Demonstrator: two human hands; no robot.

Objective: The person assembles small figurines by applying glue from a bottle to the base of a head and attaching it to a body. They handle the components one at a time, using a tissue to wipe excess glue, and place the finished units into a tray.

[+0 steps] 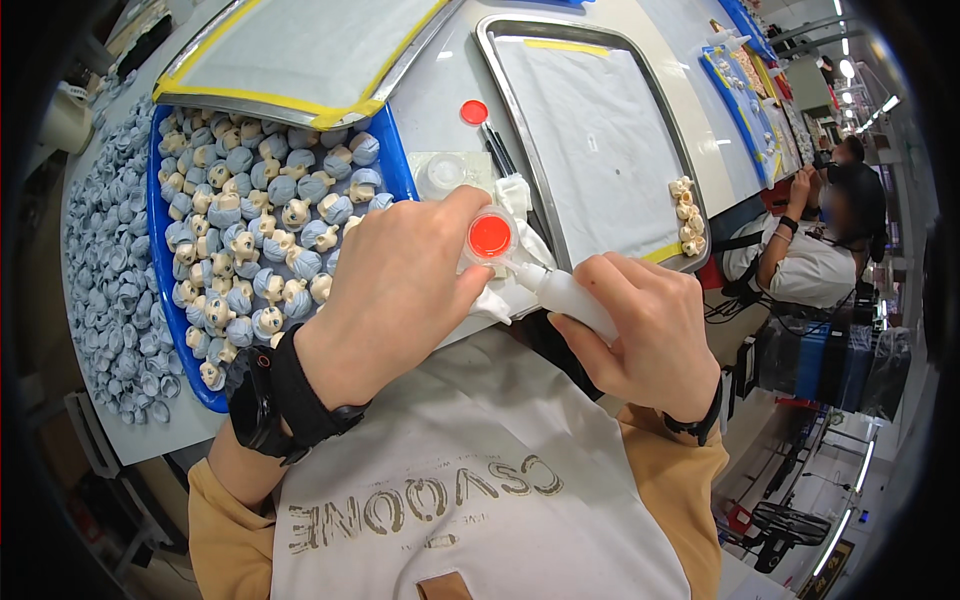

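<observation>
Head view: a small round cup [490,236] is located between thumb and fingers of the left hand [395,285]. The cup is pinched at its side by that hand; a white squeeze bottle [575,302] is grasped by the right hand [640,325], nozzle directed at the cup's rim. Nozzle contact cannot be determined. Red-orange centre and clear, translucent rim observed.

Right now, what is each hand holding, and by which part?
Left hand: small round container, by its edge. Right hand: white squeeze bottle, by its body.

Red-centred cup [490,237], white bottle [577,303], blue tray [398,165]
</observation>
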